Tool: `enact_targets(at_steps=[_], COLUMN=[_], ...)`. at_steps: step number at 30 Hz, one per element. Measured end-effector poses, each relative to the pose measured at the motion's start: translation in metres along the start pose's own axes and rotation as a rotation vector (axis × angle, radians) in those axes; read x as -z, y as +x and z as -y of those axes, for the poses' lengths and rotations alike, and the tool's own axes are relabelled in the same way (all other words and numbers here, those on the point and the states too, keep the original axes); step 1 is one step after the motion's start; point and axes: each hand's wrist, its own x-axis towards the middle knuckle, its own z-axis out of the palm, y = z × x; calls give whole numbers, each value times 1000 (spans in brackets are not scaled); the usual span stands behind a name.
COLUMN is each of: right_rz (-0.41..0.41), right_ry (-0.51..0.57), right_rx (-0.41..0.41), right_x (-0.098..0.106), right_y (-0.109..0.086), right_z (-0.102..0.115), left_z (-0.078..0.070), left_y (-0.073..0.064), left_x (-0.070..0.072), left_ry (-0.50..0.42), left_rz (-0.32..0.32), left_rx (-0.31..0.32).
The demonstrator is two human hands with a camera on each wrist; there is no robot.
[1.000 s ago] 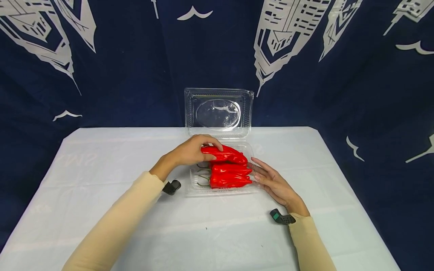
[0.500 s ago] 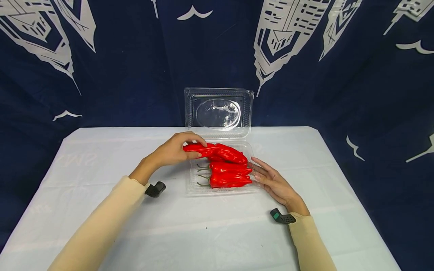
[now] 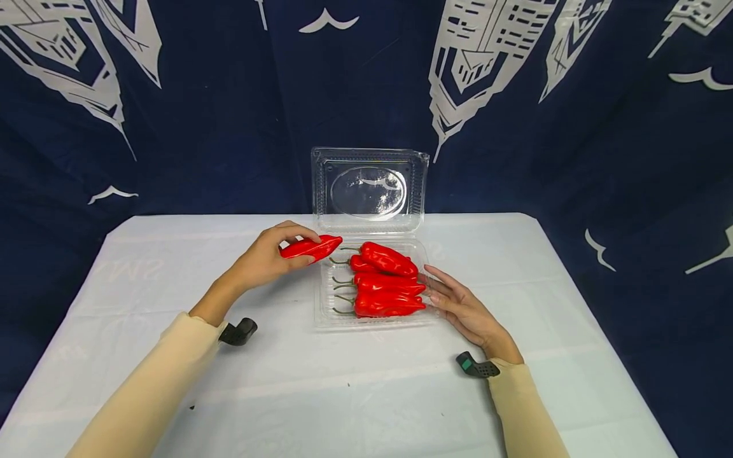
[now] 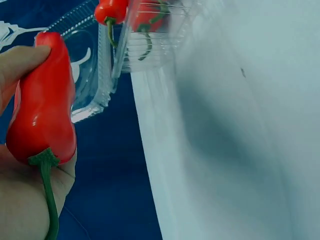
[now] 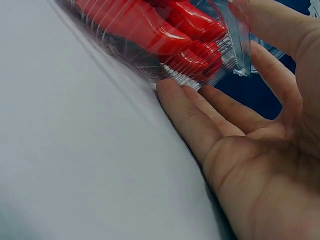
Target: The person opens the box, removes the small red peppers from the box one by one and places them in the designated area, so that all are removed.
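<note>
Left edge of the left wrist view is cropping the bare left hand (image 4: 24,200), glossy red elongated pepper (image 4: 45,105) is partly hiding its palm

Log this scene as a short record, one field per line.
Left hand: grips a red pepper, its tip toward the container
Right hand: at the right end of the container, fingers touching its wall
Container: clear plastic, ridged, on the table
Lid: open, standing up behind the base
Contents: several red peppers, green stems to the left
Table: covered in white
Backdrop: dark blue with white printed shapes
</note>
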Motion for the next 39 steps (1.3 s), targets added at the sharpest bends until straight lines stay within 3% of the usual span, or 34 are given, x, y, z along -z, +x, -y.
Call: enact_targets(at_steps=[7, 13, 25, 39], right_rz=[-5, -4, 3, 1], right_ry=[-8, -14, -2, -4], right_rx=[0, -2, -2, -7], right_x=[1, 1, 1, 1], right_y=[-1, -1, -1, -1], right_z=[0, -2, -1, -1], left_z=[10, 14, 22, 35], left_y=[-6, -15, -33, -38], left_x=[1, 1, -7, -32], left_ry=[20, -15, -227, -324], left_rz=[-141, -240, -269, -292], left_rx=[51, 162, 383, 507])
